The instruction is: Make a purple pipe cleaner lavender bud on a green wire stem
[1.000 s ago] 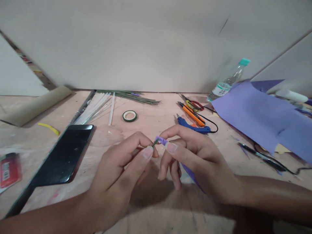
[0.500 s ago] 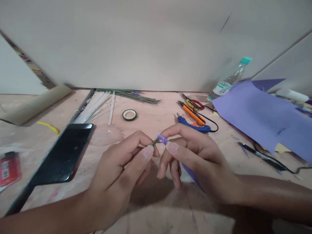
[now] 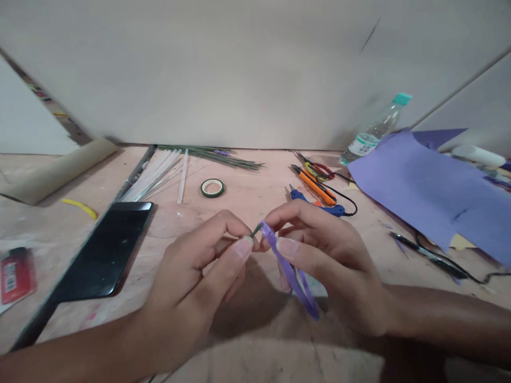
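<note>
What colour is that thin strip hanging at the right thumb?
The strip is purple; the head camera, the only view, shows it.

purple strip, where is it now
In the head view, the purple strip is just right of centre, held by the right hand, its top end at the green stem in the left hand, its loop hanging below.
</note>
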Demonstrator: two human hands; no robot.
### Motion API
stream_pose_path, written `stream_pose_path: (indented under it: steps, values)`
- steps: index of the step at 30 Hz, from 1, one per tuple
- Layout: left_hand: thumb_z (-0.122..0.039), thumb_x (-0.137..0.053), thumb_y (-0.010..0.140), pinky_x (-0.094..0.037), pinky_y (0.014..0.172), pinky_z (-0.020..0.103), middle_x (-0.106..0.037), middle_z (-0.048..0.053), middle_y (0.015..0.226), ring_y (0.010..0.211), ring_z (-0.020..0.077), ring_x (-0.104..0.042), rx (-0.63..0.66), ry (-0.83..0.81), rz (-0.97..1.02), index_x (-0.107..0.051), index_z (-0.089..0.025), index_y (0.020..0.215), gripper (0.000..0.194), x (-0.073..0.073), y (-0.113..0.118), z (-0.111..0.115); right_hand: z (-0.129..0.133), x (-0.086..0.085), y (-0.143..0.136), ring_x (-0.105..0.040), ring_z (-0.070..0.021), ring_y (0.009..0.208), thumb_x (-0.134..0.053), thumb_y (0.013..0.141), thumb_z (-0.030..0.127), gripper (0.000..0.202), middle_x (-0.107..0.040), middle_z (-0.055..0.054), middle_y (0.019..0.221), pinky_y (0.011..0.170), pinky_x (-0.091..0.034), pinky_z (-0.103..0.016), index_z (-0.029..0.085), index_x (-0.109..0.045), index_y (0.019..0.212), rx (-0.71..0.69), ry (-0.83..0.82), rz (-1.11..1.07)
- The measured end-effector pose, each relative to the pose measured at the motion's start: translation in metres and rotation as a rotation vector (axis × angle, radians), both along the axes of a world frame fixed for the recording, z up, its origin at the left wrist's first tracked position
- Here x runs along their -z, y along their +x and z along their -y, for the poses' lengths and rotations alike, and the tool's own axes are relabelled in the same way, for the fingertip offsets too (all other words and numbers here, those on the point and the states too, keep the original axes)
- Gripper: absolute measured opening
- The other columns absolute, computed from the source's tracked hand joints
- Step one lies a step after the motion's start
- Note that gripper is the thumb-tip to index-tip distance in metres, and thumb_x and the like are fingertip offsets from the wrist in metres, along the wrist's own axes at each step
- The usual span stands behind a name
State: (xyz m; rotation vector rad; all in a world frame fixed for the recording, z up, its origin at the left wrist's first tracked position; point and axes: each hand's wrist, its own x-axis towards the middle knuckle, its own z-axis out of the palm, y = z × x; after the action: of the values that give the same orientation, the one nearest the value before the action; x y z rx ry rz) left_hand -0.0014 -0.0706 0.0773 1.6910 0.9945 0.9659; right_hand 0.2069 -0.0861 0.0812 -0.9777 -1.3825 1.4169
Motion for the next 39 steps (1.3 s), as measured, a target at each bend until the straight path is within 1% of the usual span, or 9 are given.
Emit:
stream_pose_path:
  steps: [4,8,11,16,23,25,32,36,39]
  values:
    - [-0.032,-0.057,0.111,-0.037,0.044,0.018,-0.056,-0.007,0.06,0.048,0.0083,-0.047,0.052,-0.015,-0.017,-0.067,-0.023,0.087,0.028,0.006,-0.004,0.001,-0.001,0.0,-0.002,-0.063,-0.011,0.058,-0.075,0.103,0.037,0.013,-0.073,-0.001,0.083,0.05,-0.05,-0.021,0.025,-0.072,0.107,0.031,-0.027,0.013]
    - [-0.027,-0.057,0.109,-0.035,0.047,0.019,-0.055,-0.009,0.061,0.048,0.007,-0.046,0.048,0.025,-0.023,-0.067,-0.023,0.087,0.025,0.007,-0.003,0.0,-0.001,0.0,-0.004,-0.062,-0.0109,0.054,-0.075,0.102,0.036,0.013,-0.068,0.002,0.072,0.047,-0.048,-0.02,0.024,-0.072,0.102,0.035,-0.03,0.009]
    - [-0.024,-0.058,0.107,-0.034,0.047,0.021,-0.056,-0.009,0.061,0.048,0.0065,-0.046,0.022,0.028,-0.013,-0.068,-0.023,0.085,0.024,0.007,0.0,0.002,0.0,-0.001,-0.003,-0.062,-0.0107,0.055,-0.074,0.102,0.034,0.011,-0.069,0.001,0.075,0.048,-0.048,-0.021,0.023,-0.073,0.102,0.039,-0.003,0.035]
    - [-0.029,-0.063,0.104,-0.027,0.048,0.025,-0.051,-0.009,0.055,0.048,0.008,-0.041,-0.029,-0.025,0.054,-0.066,-0.022,0.079,0.026,0.008,0.004,0.006,0.0,-0.002,0.0,-0.065,-0.011,0.062,-0.074,0.102,0.032,0.009,-0.072,0.001,0.083,0.051,-0.05,-0.022,0.023,-0.074,0.102,0.042,0.062,0.053]
    - [-0.027,-0.063,0.103,-0.028,0.049,0.024,-0.052,-0.01,0.055,0.048,0.0077,-0.042,-0.006,-0.03,0.045,-0.065,-0.023,0.079,0.025,0.004,0.006,0.006,-0.009,-0.004,0.008,-0.065,-0.0111,0.08,-0.071,0.103,0.024,0.01,-0.074,0.002,0.088,0.072,-0.051,-0.025,0.02,-0.079,0.098,0.028,0.301,0.137]
    - [-0.027,-0.062,0.103,-0.028,0.049,0.024,-0.053,-0.01,0.055,0.048,0.0072,-0.042,0.019,-0.022,0.033,-0.065,-0.023,0.079,0.024,0.003,0.005,0.006,-0.011,-0.006,0.011,-0.064,-0.0116,0.082,-0.07,0.103,0.024,0.012,-0.072,0.002,0.087,0.075,-0.05,-0.026,0.019,-0.079,0.095,0.008,0.328,0.161]
    - [-0.03,-0.06,0.105,-0.027,0.047,0.024,-0.052,-0.009,0.053,0.046,0.0077,-0.041,0.07,-0.036,-0.014,-0.064,-0.022,0.081,0.026,-0.001,0.005,0.005,-0.012,-0.015,0.017,-0.055,-0.0111,0.069,-0.071,0.105,0.03,0.019,-0.066,0.003,0.077,0.063,-0.045,-0.026,0.02,-0.076,0.089,-0.067,0.127,0.149]
    - [-0.028,-0.062,0.103,-0.029,0.047,0.023,-0.051,-0.009,0.055,0.047,0.0075,-0.042,0.085,-0.038,-0.006,-0.064,-0.022,0.081,0.024,-0.001,0.005,0.005,-0.013,-0.012,0.016,-0.058,-0.0121,0.065,-0.073,0.104,0.036,0.023,-0.066,0.002,0.074,0.06,-0.047,-0.026,0.02,-0.075,0.088,-0.085,0.048,0.092]
    - [-0.026,-0.062,0.103,-0.031,0.047,0.022,-0.052,-0.009,0.056,0.048,0.0074,-0.044,0.102,-0.01,-0.045,-0.065,-0.022,0.081,0.022,-0.002,0.004,0.004,-0.016,-0.009,0.015,-0.057,-0.0121,0.062,-0.073,0.104,0.036,0.024,-0.064,0.002,0.072,0.059,-0.047,-0.027,0.02,-0.076,0.087,-0.077,0.049,0.081]
